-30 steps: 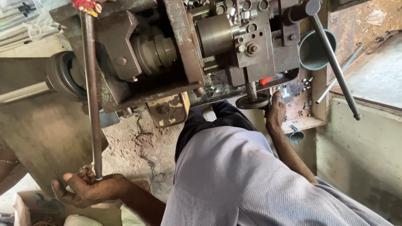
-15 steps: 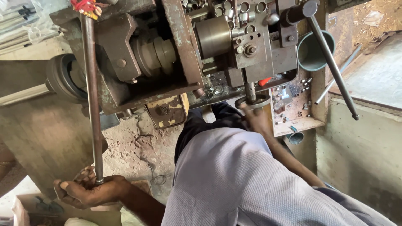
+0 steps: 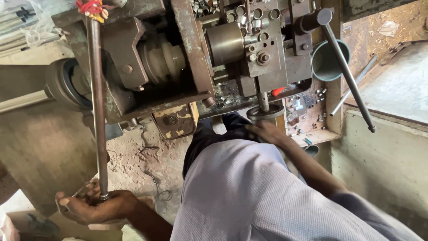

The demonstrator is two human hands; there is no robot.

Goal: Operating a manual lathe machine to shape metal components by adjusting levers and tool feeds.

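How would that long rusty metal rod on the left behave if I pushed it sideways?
The long rusty metal rod looks solid and straight, so it is probably stiff and heavy for its width. Its rough, rusted surface likely grips well. The left hand holds its lower end, and the top meets the machine, so it may pivot rather than roll.

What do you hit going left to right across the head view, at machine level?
Long rusty rod held at its lower end by the left hand → stepped pulley → steel cylinder → round handwheel under the right hand → grey-green cup → long lever handle.
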